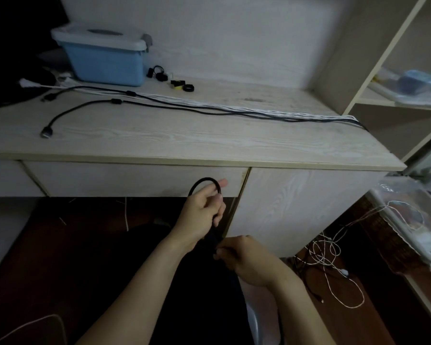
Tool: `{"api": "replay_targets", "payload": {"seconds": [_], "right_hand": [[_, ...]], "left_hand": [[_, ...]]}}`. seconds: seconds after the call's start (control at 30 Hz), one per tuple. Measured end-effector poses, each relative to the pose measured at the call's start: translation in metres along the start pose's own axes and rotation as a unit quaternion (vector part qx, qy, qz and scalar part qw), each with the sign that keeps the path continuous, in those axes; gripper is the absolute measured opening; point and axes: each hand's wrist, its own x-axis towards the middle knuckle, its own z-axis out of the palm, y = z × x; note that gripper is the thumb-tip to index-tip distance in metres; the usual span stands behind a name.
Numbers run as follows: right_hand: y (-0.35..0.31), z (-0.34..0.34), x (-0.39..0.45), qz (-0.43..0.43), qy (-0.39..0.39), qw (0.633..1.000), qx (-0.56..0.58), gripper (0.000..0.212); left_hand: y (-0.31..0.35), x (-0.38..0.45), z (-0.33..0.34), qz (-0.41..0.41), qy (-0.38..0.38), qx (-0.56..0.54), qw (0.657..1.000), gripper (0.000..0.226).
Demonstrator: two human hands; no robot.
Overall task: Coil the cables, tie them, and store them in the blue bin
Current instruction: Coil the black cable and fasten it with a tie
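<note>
Pale wood-grain desk (159, 143) fills the upper view, well above and beyond both of your hands, which work below its front edge. Your left hand (201, 210) is curled round a black cable (204, 181), a loop of which arches just above the knuckles; the strand then runs downward and toward you into your right hand (241, 255), whose fingers pinch it just below the left. The held length therefore lies with its long axis nearly vertical between the two hands, the left uppermost. My judgement: coiling of this cable has only begun, and the next wrap depends on the right hand feeding slack upward to the left. Further cables (209, 108), black and white, lie stretched along the desk, far up and across from both hands, their long axis running left to right. The blue bin (105, 63), lid on, stands at the far left rear, nearer your left hand, with small black ties (188, 88) just beside it. Loose white wire (334, 247) lies tangled on the floor to the right of your right hand.
</note>
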Motion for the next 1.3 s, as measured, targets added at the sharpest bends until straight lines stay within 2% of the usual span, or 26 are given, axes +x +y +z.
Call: {"api": "replay_targets", "payload": {"seconds": [0.07,0.13,0.23,0.33,0.43,0.53,0.6,0.67,0.73,0.8,0.87,0.93,1.0,1.07,1.17,1.23,1.3], "right_hand": [[-0.010,-0.003,-0.011,0.003,-0.015,1.000,0.020,0.023],[-0.015,-0.005,-0.020,0.004,-0.021,0.999,0.037,0.015],[-0.014,-0.002,-0.030,-0.003,0.007,1.000,0.021,0.009],[-0.006,0.000,-0.035,-0.008,0.108,0.994,0.009,0.018],[-0.005,0.003,-0.035,-0.033,0.226,0.973,0.025,0.018],[-0.011,0.005,-0.032,-0.069,0.277,0.958,0.038,0.017],[-0.014,0.004,-0.031,-0.060,0.317,0.944,0.073,0.028],[-0.013,0.000,-0.030,-0.059,0.355,0.928,0.096,0.040],[-0.012,-0.004,-0.029,-0.079,0.351,0.927,0.105,0.044],[-0.011,-0.007,-0.027,-0.080,0.314,0.934,0.148,0.044],[-0.008,-0.008,-0.024,-0.080,0.294,0.929,0.209,0.043],[-0.003,-0.004,-0.022,-0.099,0.284,0.923,0.241,0.040],[-0.001,0.001,-0.020,-0.123,0.242,0.920,0.282,0.032],[-0.003,0.003,-0.020,-0.106,0.202,0.914,0.335,0.024],[-0.008,0.004,-0.020,-0.039,0.253,0.913,0.316,0.035],[-0.007,0.006,-0.019,-0.023,0.269,0.915,0.299,0.040],[-0.007,0.008,-0.019,-0.027,0.271,0.915,0.297,0.037]], "left_hand": [[-0.002,-0.008,-0.006,0.009,-0.018,0.085,0.996,0.034],[-0.003,-0.017,-0.006,0.014,-0.030,0.108,0.994,0.031],[-0.007,-0.028,0.001,0.005,-0.089,0.177,0.980,0.028],[-0.007,-0.033,0.003,-0.019,-0.113,0.204,0.972,0.026],[0.004,-0.036,0.005,-0.012,-0.046,0.173,0.984,0.029],[0.012,-0.040,0.005,0.037,-0.021,0.218,0.975,0.032],[0.014,-0.041,0.001,0.043,-0.037,0.278,0.959,0.031],[0.014,-0.044,-0.004,0.009,-0.087,0.313,0.946,0.024],[0.016,-0.046,-0.005,-0.053,-0.168,0.288,0.941,0.044],[0.014,-0.049,-0.006,-0.094,-0.237,0.203,0.945,0.066],[0.011,-0.050,-0.008,-0.087,-0.274,0.104,0.952,0.066],[0.009,-0.051,-0.010,-0.077,-0.294,0.064,0.950,0.062],[0.006,-0.050,-0.011,-0.090,-0.305,0.038,0.947,0.061],[0.001,-0.050,-0.011,-0.110,-0.297,0.001,0.948,0.053],[-0.008,-0.049,-0.008,-0.140,-0.260,-0.063,0.953,0.042],[-0.015,-0.049,-0.006,-0.153,-0.240,-0.078,0.955,0.039],[-0.020,-0.047,-0.007,-0.160,-0.229,-0.082,0.957,0.037]]}}
